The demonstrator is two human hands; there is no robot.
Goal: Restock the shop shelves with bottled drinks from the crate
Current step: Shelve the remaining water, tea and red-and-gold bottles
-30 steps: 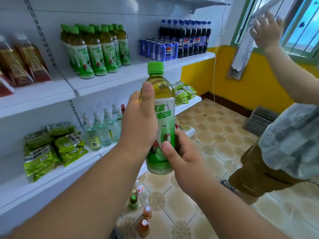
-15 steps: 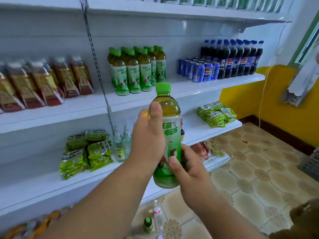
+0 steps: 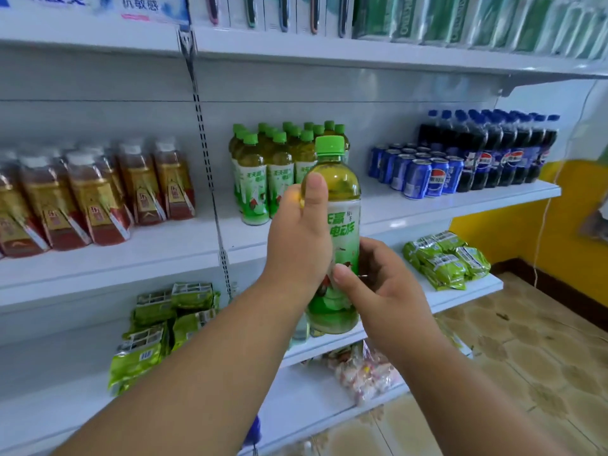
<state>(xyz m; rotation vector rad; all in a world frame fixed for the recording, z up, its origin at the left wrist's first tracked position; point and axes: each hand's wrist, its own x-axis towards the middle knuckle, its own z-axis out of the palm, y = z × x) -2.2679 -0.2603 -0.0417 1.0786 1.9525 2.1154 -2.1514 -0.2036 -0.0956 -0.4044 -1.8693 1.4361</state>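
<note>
Crate not in view; left hand's (image 3: 297, 245) fingers hidden behind the green tea bottle (image 3: 335, 232). Bottle held upright in front of the middle shelf (image 3: 460, 205), gripped by left hand, thumb up the shoulder; lower body gripped by right hand (image 3: 371, 284).

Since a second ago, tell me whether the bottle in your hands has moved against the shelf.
Yes. The held bottle has gone up: its cap was below the edge of the drinks shelf and now overlaps the green bottles standing there.
</note>
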